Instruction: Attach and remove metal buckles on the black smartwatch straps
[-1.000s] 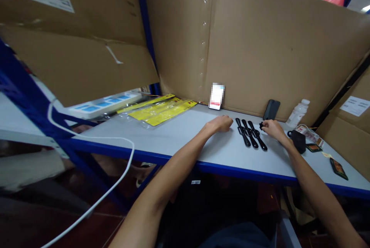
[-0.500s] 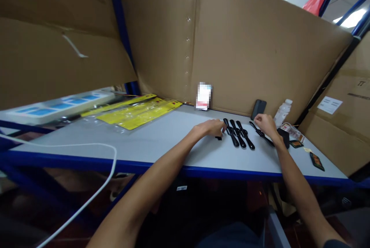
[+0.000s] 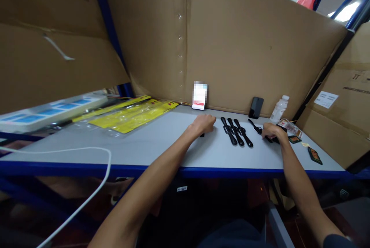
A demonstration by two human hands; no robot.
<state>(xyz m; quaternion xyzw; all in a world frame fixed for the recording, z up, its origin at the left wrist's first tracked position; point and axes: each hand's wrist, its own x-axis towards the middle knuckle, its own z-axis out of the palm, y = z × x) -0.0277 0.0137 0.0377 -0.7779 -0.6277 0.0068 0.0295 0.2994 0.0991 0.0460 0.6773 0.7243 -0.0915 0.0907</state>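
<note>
My left hand [image 3: 204,123] is closed low over the table, left of the row. A small black end [image 3: 202,135] shows beneath it; the rest is hidden by the hand. Three glossy black double-ended pieces [image 3: 236,133], shaped like small propellers with a narrow banded middle, lie slanted side by side between my hands. My right hand [image 3: 271,130] has its fingers curled down on another such black piece [image 3: 254,127], whose far end sticks out to the left. Behind that hand sits a dark block-like object [image 3: 282,128], partly covered.
Yellow-backed clear packaging [image 3: 135,115] lies at left beside a white power strip [image 3: 52,111]. A lit phone [image 3: 199,96] and a dark phone [image 3: 256,107] lean at the back. A bottle [image 3: 279,108] and dark cards [image 3: 314,155] are at right. A white cable [image 3: 108,167] hangs in front.
My left hand has moved left, away from the row, and the black end moved with it. My right hand has come down and nearer onto the separate black piece. The view shifted slightly.
</note>
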